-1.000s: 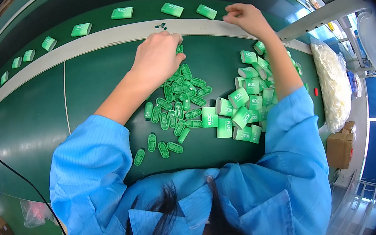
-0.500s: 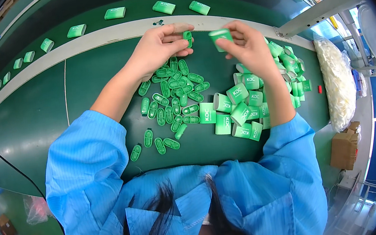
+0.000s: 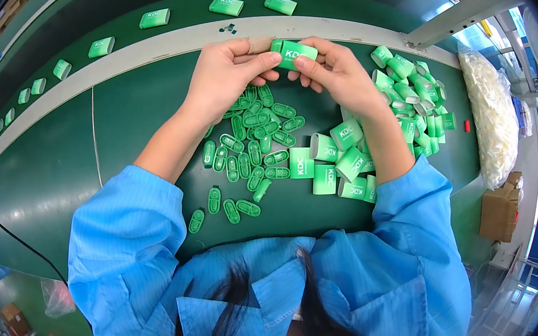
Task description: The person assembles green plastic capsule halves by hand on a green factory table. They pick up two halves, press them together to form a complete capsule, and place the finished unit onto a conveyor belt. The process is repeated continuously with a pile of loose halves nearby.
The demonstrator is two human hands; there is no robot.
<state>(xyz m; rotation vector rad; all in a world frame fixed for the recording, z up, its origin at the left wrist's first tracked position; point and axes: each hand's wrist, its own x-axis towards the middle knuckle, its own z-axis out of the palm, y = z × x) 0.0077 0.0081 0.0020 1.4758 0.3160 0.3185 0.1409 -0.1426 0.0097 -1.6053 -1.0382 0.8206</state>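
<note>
Both my hands meet near the far side of the green table. My right hand [image 3: 344,78] pinches a green and white flat-oval sleeve [image 3: 294,54] between thumb and fingers. Against the sleeve's left end, my left hand [image 3: 222,73] holds a small green oval end cap [image 3: 276,46]; its fingers hide most of it, so how deep it sits is unclear. Several matching oval caps [image 3: 244,166] lie loose below my hands. Open-ended green sleeves [image 3: 346,135] are heaped to the right, partly behind my right forearm.
A pale rail [image 3: 153,46] curves along the table's far side. Beyond it, several green boxes [image 3: 155,19] stand in a row. At the right edge are a clear bag of white pieces [image 3: 491,117] and a small red object [image 3: 467,126]. A metal post [image 3: 458,15] rises at far right.
My right hand has moved left, bringing the sleeve against the cap in my left hand. The row of boxes beyond the rail has shifted slightly left.
</note>
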